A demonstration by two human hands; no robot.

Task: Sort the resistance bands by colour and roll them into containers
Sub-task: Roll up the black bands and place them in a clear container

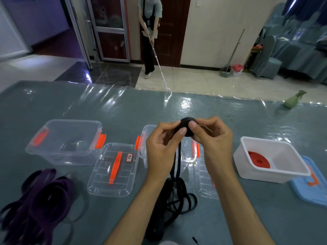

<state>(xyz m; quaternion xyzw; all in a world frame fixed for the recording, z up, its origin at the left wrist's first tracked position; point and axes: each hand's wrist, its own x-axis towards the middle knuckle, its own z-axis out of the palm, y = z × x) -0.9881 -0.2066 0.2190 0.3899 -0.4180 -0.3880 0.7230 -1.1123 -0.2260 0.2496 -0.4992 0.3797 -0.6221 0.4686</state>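
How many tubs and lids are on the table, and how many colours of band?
Clear tubs: 2
White tub: 1
Clear lids: 2
Blue lid: 1
Band colours: 3, purple, black, red
Total: 6 tubs and lids, 3 colours

This looks like a function hall or restaurant room. Chairs [270,55] in grey-blue fabric covers stand along the right wall, and the table [123,106] has a matching cloth under clear plastic sheeting. The floor [194,80] is glossy tile. A person [150,32] mops it by a dark wooden door [177,23], with a broom [231,53] leaning on the wall and a spray bottle [293,99] on the table.
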